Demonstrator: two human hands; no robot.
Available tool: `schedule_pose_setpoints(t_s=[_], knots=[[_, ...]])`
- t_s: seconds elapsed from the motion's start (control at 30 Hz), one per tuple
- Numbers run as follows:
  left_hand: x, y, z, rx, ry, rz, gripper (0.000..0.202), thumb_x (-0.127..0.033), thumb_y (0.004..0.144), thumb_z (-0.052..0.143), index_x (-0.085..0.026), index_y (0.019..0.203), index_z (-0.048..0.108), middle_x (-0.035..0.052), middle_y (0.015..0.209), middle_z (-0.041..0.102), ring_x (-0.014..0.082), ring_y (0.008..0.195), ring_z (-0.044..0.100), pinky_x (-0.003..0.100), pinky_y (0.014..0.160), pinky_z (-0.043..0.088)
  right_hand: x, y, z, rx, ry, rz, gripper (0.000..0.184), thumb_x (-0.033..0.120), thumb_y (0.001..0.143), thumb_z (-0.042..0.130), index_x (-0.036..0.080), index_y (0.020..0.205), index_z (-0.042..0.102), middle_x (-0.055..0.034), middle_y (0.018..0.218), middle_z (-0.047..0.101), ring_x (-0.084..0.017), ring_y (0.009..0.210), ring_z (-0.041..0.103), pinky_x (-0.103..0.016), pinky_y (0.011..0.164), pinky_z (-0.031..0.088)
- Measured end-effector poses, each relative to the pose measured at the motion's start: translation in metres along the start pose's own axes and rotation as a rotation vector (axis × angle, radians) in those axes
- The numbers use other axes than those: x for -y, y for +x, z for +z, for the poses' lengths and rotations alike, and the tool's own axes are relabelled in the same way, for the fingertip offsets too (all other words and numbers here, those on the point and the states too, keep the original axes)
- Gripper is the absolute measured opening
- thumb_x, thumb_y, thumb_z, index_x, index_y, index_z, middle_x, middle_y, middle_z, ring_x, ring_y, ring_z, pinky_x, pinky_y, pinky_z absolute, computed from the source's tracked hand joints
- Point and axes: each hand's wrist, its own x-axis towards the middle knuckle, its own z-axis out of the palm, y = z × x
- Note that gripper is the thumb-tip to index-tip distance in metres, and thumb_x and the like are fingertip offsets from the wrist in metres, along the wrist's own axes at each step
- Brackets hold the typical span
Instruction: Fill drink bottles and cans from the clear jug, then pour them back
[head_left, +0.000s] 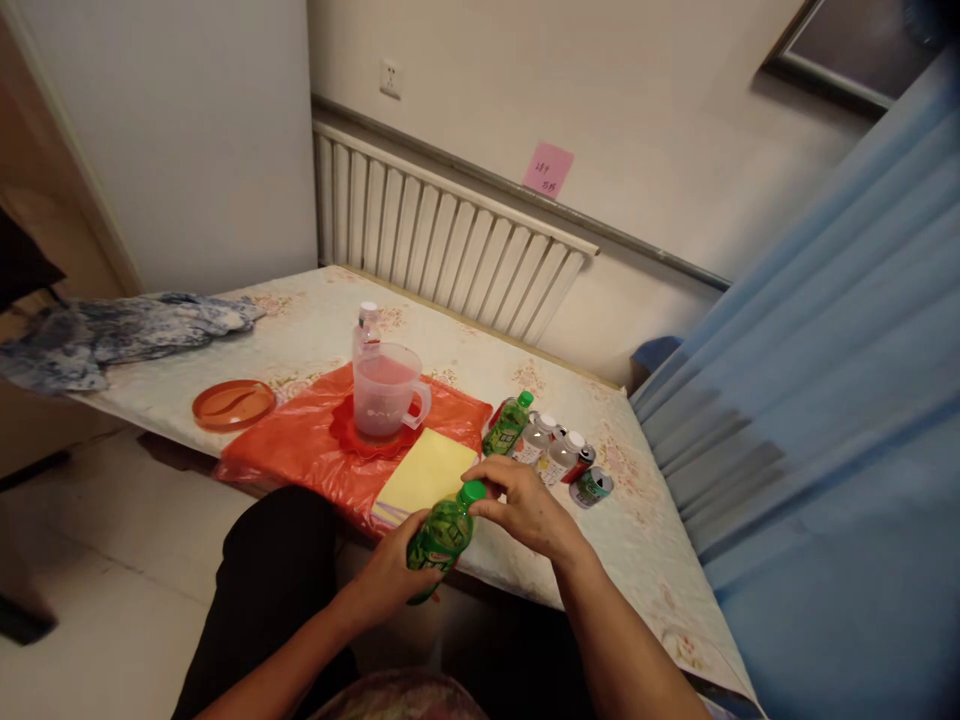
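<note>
A green plastic drink bottle (444, 535) is tilted over my lap, its cap up and to the right. My left hand (395, 560) is wrapped round the bottle's body. The fingers of my right hand (517, 500) pinch the bottle's green cap (472, 492), which sits on the neck. Just beyond the bottle lie yellow sheets or cloths (429, 470) on a red plastic sheet (292, 440). Behind them a clear measuring jug (386, 395) stands in a red scalloped dish (346, 432); whether it holds liquid I cannot tell.
Another green bottle (508, 425), clear bottles (561, 458) and cans (592, 487) stand at the table's right. Behind the jug is a white-capped bottle (367, 330). An orange lid (234, 404) and patterned cloth (150, 335) lie left. A blue curtain (810, 350) hangs along the right.
</note>
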Motion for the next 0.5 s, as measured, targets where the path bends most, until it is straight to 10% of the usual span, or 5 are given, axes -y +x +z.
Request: schedule_pose_setpoints(t_s=[0.27, 0.5], knots=[[0.005, 0.002, -0.002, 0.011, -0.009, 0.04, 0.062, -0.016, 0.065, 0.066, -0.016, 0.125, 0.049, 0.0074, 0.119, 0.063, 0.0238, 0.107, 0.059, 0.034, 0.093, 0.045, 0.001, 0.001, 0.005, -0.087, 0.006, 0.061, 0.027, 0.034, 0.073, 0.078, 0.017, 0.092, 0.067, 0.0021, 0.071, 0.055, -0.012, 0.062, 0.051, -0.024, 0.06, 0.039], [0.0, 0.012, -0.004, 0.001, -0.018, 0.047, 0.067, -0.021, 0.064, 0.07, -0.017, 0.127, 0.048, 0.0107, 0.125, 0.061, 0.0277, 0.114, 0.057, 0.04, 0.099, 0.043, -0.024, -0.008, 0.009, -0.054, 0.285, 0.188, 0.072, 0.037, 0.063, 0.083, 0.021, 0.127, 0.054, -0.0046, 0.107, 0.063, -0.011, 0.067, 0.053, -0.025, 0.062, 0.045]])
